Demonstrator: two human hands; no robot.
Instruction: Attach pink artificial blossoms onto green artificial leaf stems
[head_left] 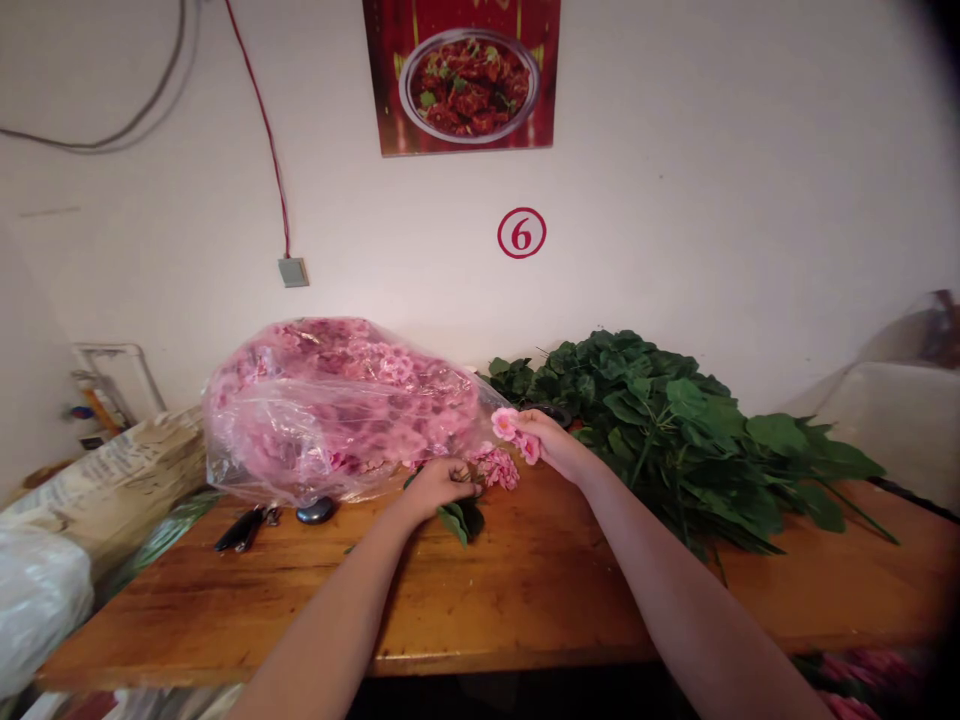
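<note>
My left hand (444, 484) is closed around a stem with dark green leaves (463, 520), which show below its fingers. My right hand (551, 440) pinches a small sprig of pink blossoms (505, 424), apart from the left hand and a little higher. Between the two hands lies a ruffled pink flower cluster (497, 468), close to the left fingertips; whether it joins the stem I cannot tell. Just behind the left hand, a clear plastic bag (255, 440) bulges with many pink blossoms. The flowers look artificial.
A large heap of green leafy stems (675, 430) covers the table's right side. Black-handled keys or a small tool (241, 530) and a dark round object (315, 511) lie on the wooden table (517, 610). Sacks (142, 475) stand at the left.
</note>
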